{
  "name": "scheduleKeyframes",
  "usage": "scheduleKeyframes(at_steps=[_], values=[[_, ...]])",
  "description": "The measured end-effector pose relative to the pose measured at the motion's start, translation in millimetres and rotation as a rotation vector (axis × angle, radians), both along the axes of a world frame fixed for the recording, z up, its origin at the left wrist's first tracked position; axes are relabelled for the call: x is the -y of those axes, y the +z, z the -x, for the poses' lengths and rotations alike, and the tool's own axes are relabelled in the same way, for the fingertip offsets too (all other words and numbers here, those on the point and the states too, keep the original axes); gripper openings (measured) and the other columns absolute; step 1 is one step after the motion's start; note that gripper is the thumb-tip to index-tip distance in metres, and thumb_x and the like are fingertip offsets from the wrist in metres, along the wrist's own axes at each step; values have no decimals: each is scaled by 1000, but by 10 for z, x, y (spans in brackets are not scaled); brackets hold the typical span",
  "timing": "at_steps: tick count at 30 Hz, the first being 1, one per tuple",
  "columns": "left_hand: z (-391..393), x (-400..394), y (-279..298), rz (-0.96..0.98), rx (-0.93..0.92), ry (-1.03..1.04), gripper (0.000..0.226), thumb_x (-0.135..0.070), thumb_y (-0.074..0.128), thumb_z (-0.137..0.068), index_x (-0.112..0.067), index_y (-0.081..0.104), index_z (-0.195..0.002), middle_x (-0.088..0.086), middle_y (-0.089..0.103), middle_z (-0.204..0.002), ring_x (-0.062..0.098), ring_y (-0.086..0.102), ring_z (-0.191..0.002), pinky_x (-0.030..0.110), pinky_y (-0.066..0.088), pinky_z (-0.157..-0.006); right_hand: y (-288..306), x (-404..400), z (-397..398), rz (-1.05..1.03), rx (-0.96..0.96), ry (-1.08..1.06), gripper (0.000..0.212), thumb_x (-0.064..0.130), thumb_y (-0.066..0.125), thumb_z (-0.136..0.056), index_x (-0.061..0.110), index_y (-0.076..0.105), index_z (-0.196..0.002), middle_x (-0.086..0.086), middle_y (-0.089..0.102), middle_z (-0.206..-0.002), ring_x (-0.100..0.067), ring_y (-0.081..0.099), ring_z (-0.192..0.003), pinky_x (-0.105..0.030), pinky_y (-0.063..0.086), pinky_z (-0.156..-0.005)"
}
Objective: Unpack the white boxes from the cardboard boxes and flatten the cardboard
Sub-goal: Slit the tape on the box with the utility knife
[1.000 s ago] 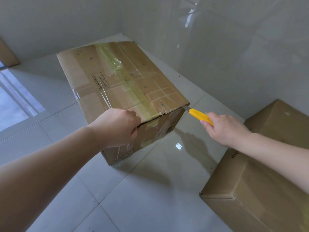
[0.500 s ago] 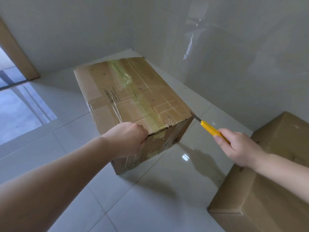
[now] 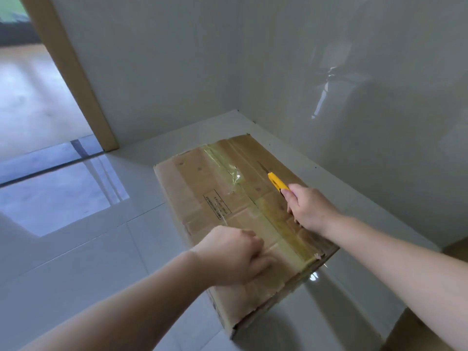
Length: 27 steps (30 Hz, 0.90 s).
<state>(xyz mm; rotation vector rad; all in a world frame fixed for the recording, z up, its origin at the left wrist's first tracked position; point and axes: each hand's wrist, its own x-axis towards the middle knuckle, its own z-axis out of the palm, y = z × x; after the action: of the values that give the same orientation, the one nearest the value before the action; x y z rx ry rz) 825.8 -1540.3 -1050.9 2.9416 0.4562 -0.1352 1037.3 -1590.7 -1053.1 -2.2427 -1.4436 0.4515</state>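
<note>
Cardboard box [image 3: 235, 214] sits on the glossy tiled floor [image 3: 83, 252] near the corner of two white walls, its top face toward the head camera, which is the only view. Yellowish tape [image 3: 276, 219] runs the length of the top seam, and a small printed label [image 3: 217, 203] lies left of it. The flaps are shut, so no white boxes can be seen; they are presumably inside.

The left hand [image 3: 233, 257] rests on the near part of the top, fingers [image 3: 255, 262] curled under in a loose fist that holds nothing and seems to press down to steady the carton. The right hand [image 3: 309, 209] grips a yellow utility knife [image 3: 277, 183], fingers wrapped round the handle, with the blade pointing away toward the far end of the box. The blade tip lies just right of the taped seam; whether it is already biting into the tape is hard to tell at this angle.

The step in hand is cutting the sealing tape, so the task looks to be at its very start. Next, the knife likely has to be set on the seam and drawn along its length toward the near edge, shallow enough to spare the contents, with the steadying hand kept clear of the blade's path.

A second cardboard carton [image 3: 415, 333] peeks in at the lower right, and a doorway with a tan frame [image 3: 76, 79] opens at the upper left.
</note>
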Motion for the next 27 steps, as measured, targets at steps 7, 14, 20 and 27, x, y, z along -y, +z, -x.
scheduleKeyframes(at_steps=[7,14,20,27], values=[[410,-571,-20,-13,38,449,29,-46,41,-95,-23,57,-99,-8,53,-104,13,55,-94,28,50,-74,17,-448,128,-48,-331,8,18,28,51,-96,10,54,-93,-18,62,-76,-21,58,-50,-39,56,-48],[420,-921,336,-27,57,658,30,-37,50,-93,-22,58,-118,-6,57,-115,14,57,-98,26,50,-81,-5,-943,191,-49,-368,42,22,23,48,-95,3,51,-89,-22,62,-81,-24,56,-55,-47,55,-55],[315,-1438,330,10,219,840,32,-27,53,-93,-12,61,-119,5,59,-117,20,57,-102,24,42,-81,127,-1012,76,-26,-276,51,25,28,47,-95,4,54,-92,-24,64,-89,-26,52,-60,-43,52,-60],[16,-2081,40,170,292,972,41,-21,44,-95,-10,50,-134,8,50,-137,26,47,-124,33,40,-100,348,-1095,-1,10,-142,44,25,31,46,-97,10,57,-91,-16,66,-84,-36,64,-74,-44,55,-66]])
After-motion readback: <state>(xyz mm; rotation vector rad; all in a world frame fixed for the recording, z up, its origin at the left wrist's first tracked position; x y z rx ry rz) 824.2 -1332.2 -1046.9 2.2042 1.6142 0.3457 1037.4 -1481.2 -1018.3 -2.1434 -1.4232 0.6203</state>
